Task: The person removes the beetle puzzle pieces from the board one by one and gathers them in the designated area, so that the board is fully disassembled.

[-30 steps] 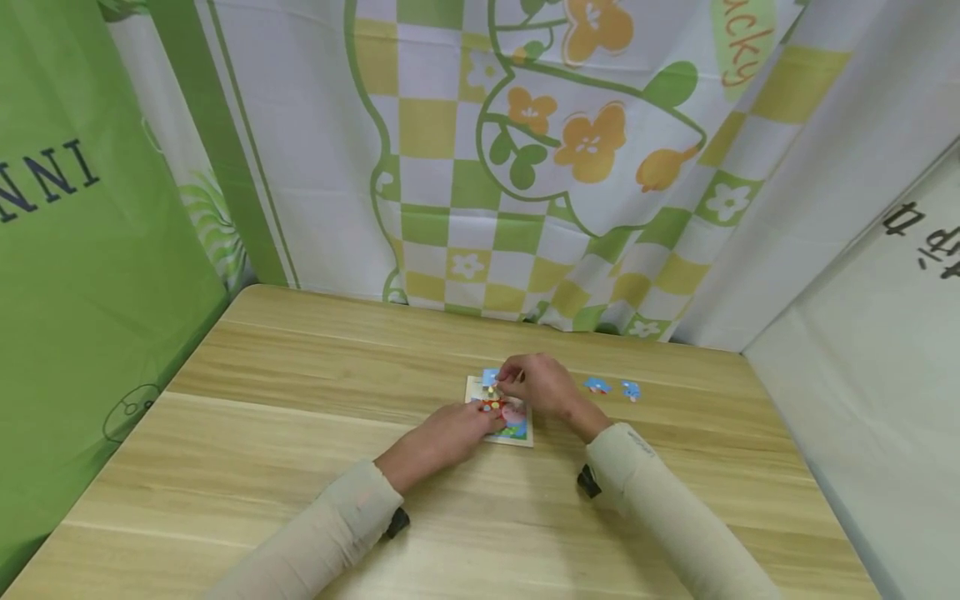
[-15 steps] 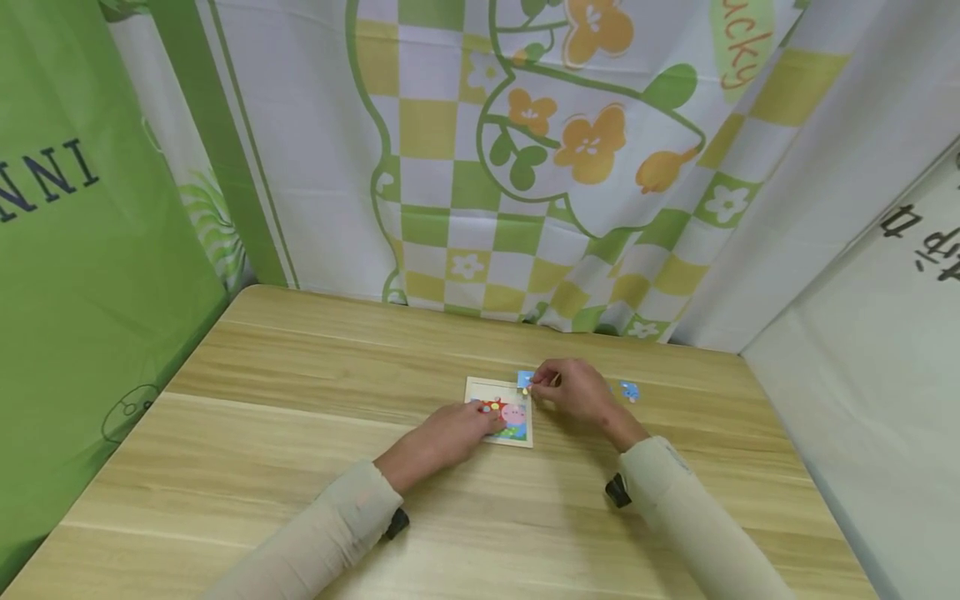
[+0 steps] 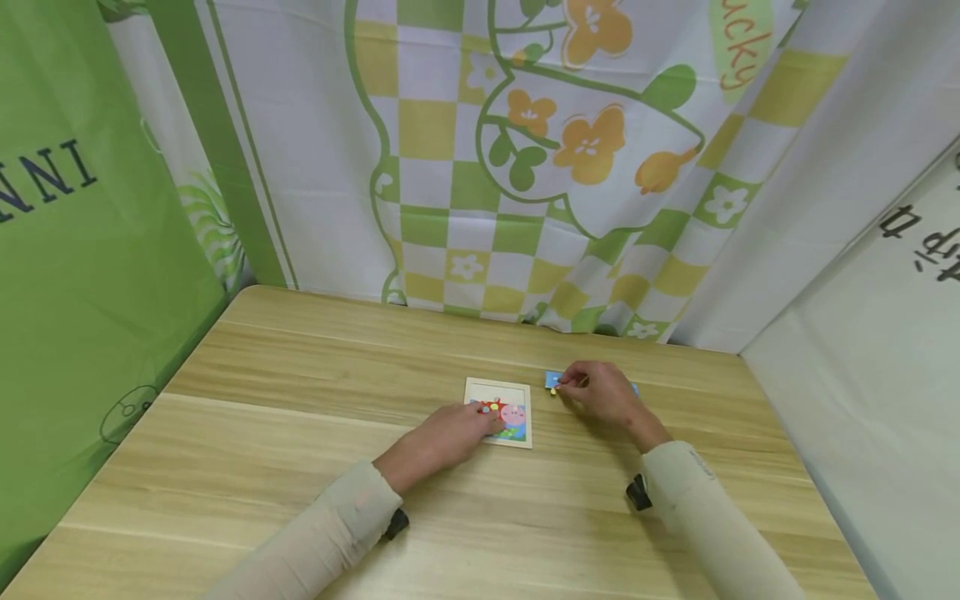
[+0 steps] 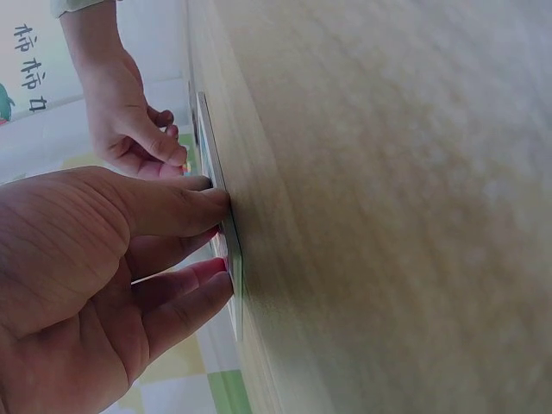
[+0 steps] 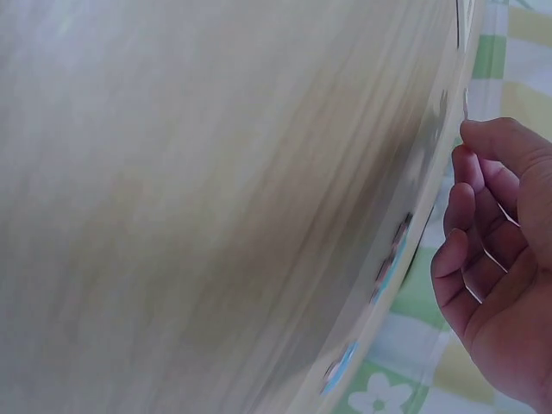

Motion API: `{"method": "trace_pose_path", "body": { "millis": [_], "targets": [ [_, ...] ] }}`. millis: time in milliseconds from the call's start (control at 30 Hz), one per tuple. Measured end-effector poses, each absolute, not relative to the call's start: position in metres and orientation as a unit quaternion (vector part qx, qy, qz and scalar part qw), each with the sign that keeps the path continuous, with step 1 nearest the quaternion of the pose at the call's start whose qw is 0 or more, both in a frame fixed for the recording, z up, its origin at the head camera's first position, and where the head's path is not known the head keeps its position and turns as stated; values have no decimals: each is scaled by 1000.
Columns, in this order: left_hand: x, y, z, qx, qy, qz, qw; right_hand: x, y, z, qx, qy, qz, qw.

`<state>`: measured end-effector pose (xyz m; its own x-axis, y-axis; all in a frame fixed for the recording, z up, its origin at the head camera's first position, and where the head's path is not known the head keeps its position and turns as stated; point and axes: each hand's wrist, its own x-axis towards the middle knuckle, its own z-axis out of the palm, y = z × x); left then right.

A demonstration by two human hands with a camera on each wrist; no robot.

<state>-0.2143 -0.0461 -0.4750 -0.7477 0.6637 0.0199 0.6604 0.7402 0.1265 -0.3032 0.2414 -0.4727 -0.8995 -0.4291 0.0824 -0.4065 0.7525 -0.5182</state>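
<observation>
On the table lies a small jigsaw puzzle in a pale frame [image 3: 498, 390]; its lower part shows a pink cartoon figure in red, while its upper part is bare. My left hand [image 3: 450, 433] rests on the puzzle's left side, and in the left wrist view its thumb and fingertips [image 4: 211, 289] press on the board. Right of the frame, my right hand [image 3: 602, 392] pinches a blue puzzle piece [image 3: 553, 380] between thumb and forefinger. The right wrist view has that piece [image 5: 466, 103] edge-on, the other fingers loosely curled.
Two loose blue pieces, one nearer [image 5: 392, 259] and one farther down [image 5: 339, 368], lie on the table under the right hand; the head view mostly hides them. A patterned curtain [image 3: 465, 183] hangs behind the wooden table [image 3: 315, 350].
My right hand has carried the blue piece from over the puzzle's upper left out to the right, beyond the frame. The left hand has stayed in place.
</observation>
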Motion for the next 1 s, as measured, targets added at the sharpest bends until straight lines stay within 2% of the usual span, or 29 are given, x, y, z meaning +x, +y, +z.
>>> {"method": "trace_pose_path", "body": {
  "millis": [267,1000],
  "targets": [
    [-215,-47,-475,356,932,64,17,-308,252,-477,-228,944,-239,2],
    [-215,-47,-476,356,932,68,16,-305,248,-478,-214,951,-224,19]
  ]
}}
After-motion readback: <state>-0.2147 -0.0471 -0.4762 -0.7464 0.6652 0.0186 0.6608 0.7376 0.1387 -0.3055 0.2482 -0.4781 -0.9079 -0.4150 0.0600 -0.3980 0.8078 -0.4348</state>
